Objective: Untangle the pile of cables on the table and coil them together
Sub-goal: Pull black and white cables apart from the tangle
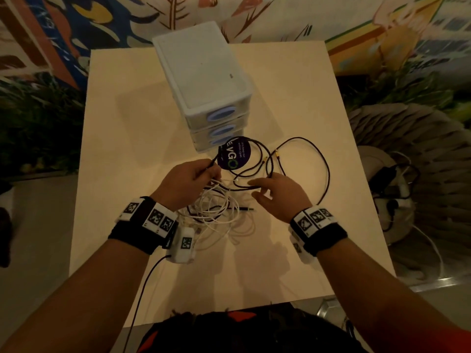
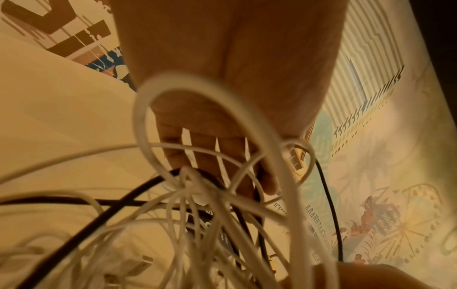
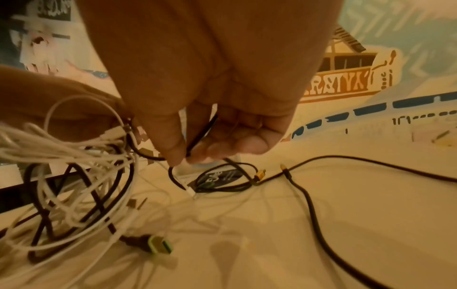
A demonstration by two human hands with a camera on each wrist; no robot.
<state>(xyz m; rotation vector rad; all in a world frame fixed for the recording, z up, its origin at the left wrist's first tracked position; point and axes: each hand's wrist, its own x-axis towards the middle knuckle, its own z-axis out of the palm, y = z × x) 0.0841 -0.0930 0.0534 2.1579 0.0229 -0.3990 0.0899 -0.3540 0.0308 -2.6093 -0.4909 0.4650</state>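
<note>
A pale cream bench [image 1: 293,103] stands in dim, warm light. Behind it runs a wall mural [image 1: 76,26] painted with leaves, blue shapes and orange bands; the wrist views show more of it, including a boat and lettering. Dark green foliage [image 1: 38,118] sits to either side. At the right stands a grey ribbed shape [image 1: 407,138], possibly a folded-paper seat. The floor [image 1: 38,225] looks pale grey.

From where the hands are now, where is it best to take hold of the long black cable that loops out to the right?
Probably near its gold-tipped plug, coming from above with the right hand: that end of the long black cable lies free on the table, away from the white tangle.
</note>
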